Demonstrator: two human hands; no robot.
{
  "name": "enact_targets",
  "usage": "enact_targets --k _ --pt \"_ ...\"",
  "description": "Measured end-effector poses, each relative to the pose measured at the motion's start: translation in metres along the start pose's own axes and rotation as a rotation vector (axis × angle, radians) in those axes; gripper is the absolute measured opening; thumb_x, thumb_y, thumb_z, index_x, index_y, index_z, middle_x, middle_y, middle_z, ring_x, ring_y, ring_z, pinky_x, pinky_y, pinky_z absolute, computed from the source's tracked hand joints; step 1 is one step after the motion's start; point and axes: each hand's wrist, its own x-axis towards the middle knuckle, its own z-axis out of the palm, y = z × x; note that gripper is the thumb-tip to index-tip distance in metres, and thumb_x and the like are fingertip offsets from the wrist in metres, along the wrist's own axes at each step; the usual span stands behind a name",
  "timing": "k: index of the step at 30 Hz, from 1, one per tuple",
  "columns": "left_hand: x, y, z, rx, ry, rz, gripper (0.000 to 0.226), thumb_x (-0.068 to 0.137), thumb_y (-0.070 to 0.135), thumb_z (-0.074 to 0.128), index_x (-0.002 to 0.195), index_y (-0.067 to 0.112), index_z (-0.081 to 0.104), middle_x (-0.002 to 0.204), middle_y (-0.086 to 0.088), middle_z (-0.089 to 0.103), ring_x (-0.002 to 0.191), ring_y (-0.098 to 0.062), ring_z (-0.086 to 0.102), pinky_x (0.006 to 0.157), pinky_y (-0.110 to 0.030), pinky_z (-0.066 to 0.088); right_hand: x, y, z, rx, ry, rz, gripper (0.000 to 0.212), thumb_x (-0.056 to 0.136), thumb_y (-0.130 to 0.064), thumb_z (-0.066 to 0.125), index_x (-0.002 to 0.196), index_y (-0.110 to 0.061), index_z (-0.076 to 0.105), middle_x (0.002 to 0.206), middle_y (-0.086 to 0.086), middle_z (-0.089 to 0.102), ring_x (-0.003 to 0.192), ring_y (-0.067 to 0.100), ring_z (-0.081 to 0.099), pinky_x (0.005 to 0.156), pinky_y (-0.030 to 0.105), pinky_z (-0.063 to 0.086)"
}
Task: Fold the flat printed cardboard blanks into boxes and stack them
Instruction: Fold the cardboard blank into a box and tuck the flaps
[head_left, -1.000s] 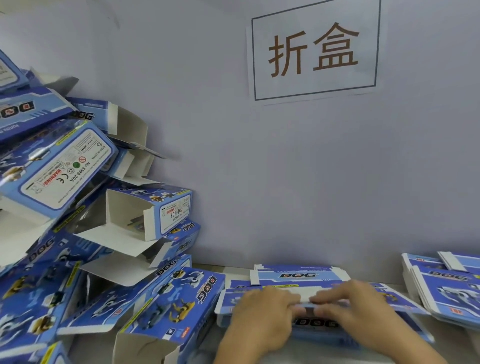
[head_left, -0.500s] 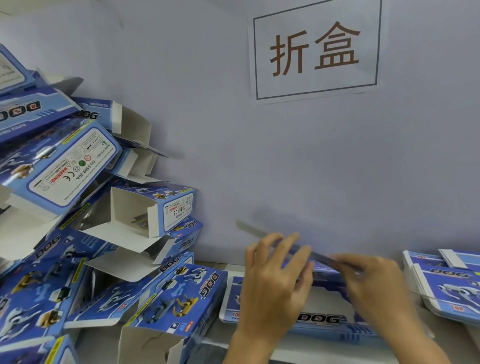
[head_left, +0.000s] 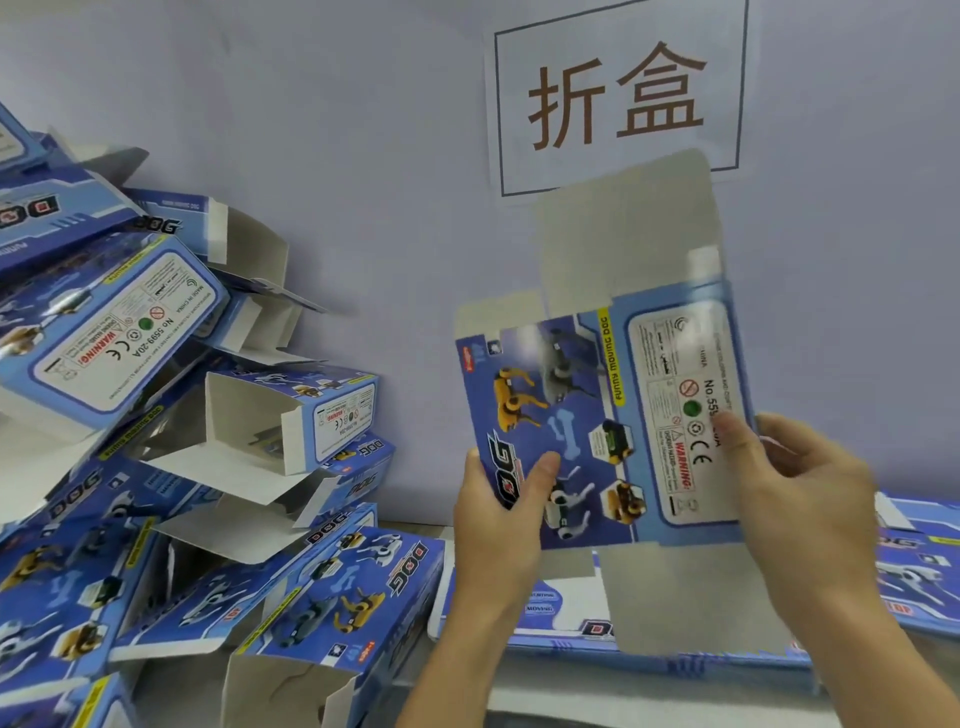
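Note:
A flat blue printed cardboard blank (head_left: 597, 415) with toy-dog pictures is held upright in front of the wall, its grey flaps sticking up and down. My left hand (head_left: 498, 514) grips its lower left edge, thumb on the printed face. My right hand (head_left: 810, 499) pinches its right edge, thumb on the white warning label. Below them lies a stack of flat blanks (head_left: 561, 613) on the table. A pile of folded boxes (head_left: 171, 467) leans against the wall at the left.
More flat blanks (head_left: 919, 566) lie at the right edge of the table. A white paper sign (head_left: 618, 93) with two brown characters hangs on the grey wall. The folded boxes have open white flaps and crowd the whole left side.
Both hands lifted the top blank off the flat stack and tilted it upright, printed face toward me. It now stands in front of the wall.

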Motion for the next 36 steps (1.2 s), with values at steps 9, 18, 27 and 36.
enact_targets --k 9,18,27,36 --pt "0.005 0.010 -0.011 0.146 -0.015 0.043 0.006 0.084 0.022 0.074 0.089 0.022 0.071 0.082 0.012 0.077 0.077 -0.006 0.074 0.059 -0.017 0.055 0.003 0.014 -0.005 0.012 -0.115 0.191 0.013 0.096 -0.030 0.058 0.108 -0.034 0.062 0.086 -0.014 0.075 0.076 -0.004 0.069 0.047 0.012 0.051" --pt "0.012 0.036 -0.019 0.026 -0.069 0.097 0.017 0.090 0.009 0.068 0.102 0.021 0.067 0.094 -0.001 0.077 0.085 -0.021 0.075 0.062 -0.029 0.060 -0.001 0.012 0.000 -0.132 -0.208 0.113 0.021 0.097 -0.026 0.059 0.116 -0.034 0.056 0.102 -0.013 0.066 0.080 -0.005 0.066 0.047 0.014 0.050" --pt "0.005 0.057 -0.020 0.175 -0.288 0.077 0.016 0.089 0.025 0.069 0.095 0.011 0.070 0.088 -0.008 0.077 0.078 -0.023 0.075 0.070 -0.038 0.063 -0.001 -0.011 0.003 -0.353 -0.244 -0.212 0.069 0.085 -0.030 0.069 0.133 -0.065 0.033 0.118 -0.004 0.053 0.101 -0.007 0.053 0.080 0.025 0.048" --pt "0.009 0.078 -0.024 0.208 -0.177 -0.019 0.026 0.093 0.039 0.063 0.082 0.021 0.078 0.081 -0.008 0.077 0.074 -0.027 0.074 0.071 -0.041 0.058 -0.008 -0.031 0.012 -0.250 -0.321 -0.164 0.028 0.078 -0.056 0.058 0.099 -0.041 0.046 0.104 -0.003 0.052 0.086 0.003 0.054 0.070 0.024 0.042"
